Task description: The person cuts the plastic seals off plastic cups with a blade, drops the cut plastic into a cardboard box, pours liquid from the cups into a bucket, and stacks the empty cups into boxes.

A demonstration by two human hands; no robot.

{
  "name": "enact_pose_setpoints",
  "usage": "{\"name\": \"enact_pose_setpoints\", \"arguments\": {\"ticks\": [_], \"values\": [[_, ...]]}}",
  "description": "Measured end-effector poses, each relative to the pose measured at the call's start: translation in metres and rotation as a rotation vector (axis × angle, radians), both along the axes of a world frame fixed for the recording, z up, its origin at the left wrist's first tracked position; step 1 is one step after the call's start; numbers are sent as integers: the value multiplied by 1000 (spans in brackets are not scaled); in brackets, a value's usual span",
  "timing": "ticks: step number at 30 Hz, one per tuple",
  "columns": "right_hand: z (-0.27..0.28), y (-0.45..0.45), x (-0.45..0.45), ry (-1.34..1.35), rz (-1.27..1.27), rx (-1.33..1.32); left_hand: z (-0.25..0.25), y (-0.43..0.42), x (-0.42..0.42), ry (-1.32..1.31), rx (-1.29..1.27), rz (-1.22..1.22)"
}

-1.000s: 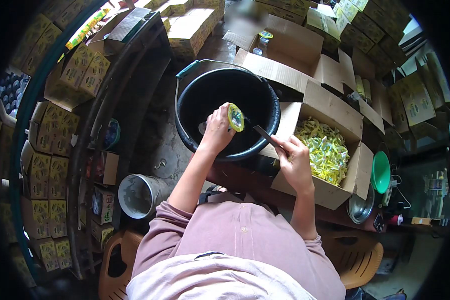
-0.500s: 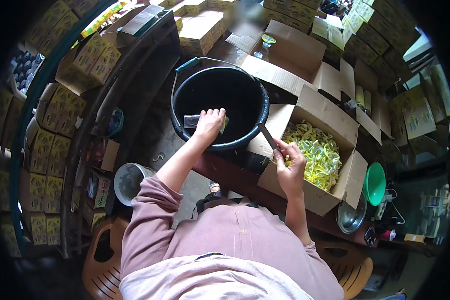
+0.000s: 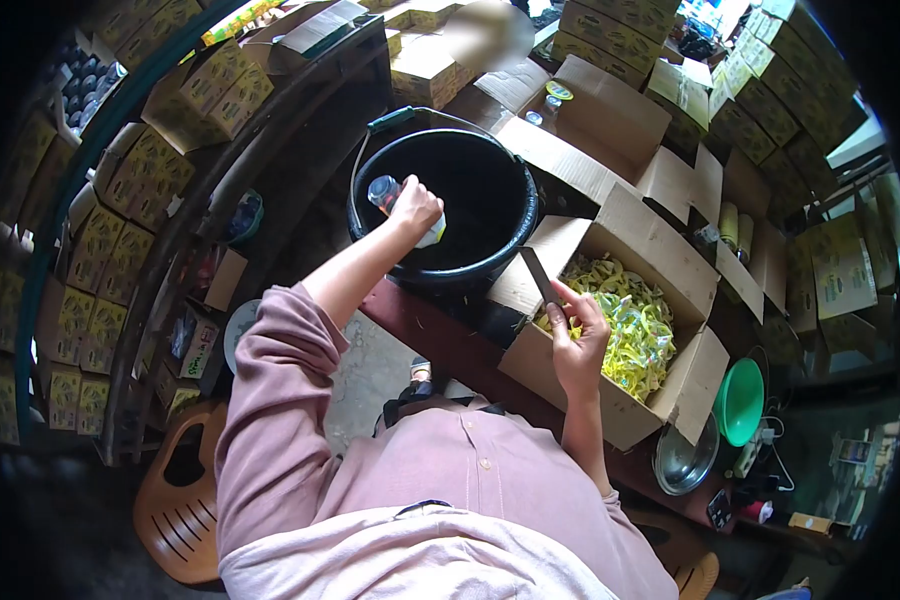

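My left hand is wrapped around a clear glass jar over the black bucket. The jar is tilted, its clear end showing to the left of my fist and a yellow-and-white part to the right. In my right hand is a flat dark knife blade, pinched between thumb and fingers and pointing up and left. That hand is above the near edge of an open cardboard box, which holds a heap of yellow-green strips. The bucket's inside is too dark to make out.
Behind stands another open carton with jars beside it. A green bowl and a glass lid are at the right. Stacked yellow cartons line the left shelf. An orange chair stands at lower left.
My left hand has turned the jar from nearly level to a slant, its clear end now higher. The knife stays in my right hand. The view has shifted slightly.
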State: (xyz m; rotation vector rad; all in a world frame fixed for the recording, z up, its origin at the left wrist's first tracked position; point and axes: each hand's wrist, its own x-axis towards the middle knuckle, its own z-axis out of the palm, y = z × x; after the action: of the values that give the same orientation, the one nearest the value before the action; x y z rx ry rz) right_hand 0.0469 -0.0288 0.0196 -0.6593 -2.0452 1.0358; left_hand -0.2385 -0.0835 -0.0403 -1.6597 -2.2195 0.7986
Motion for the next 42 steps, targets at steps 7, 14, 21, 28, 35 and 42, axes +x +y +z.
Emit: {"name": "enact_pose_setpoints", "arguments": {"ticks": [7, 14, 21, 28, 35, 42], "values": [[-5, 8, 8, 70, -73, -185, 81, 22, -5, 4, 69, 167], [-12, 17, 10, 86, -71, -181, -27, 18, -6, -200, -908, 763], [-9, 18, -6, 136, -42, -251, 37, 8, 3, -468, -800, 648], [-8, 27, -15, 172, -22, -275, 53, -2, -16, -571, -589, 557], [-8, 25, -16, 338, -53, -557, 60, -8, -35, -458, 359, 427], [-13, 15, -19, 326, -103, -554, 50, -9, -22, -635, -526, 335]]}}
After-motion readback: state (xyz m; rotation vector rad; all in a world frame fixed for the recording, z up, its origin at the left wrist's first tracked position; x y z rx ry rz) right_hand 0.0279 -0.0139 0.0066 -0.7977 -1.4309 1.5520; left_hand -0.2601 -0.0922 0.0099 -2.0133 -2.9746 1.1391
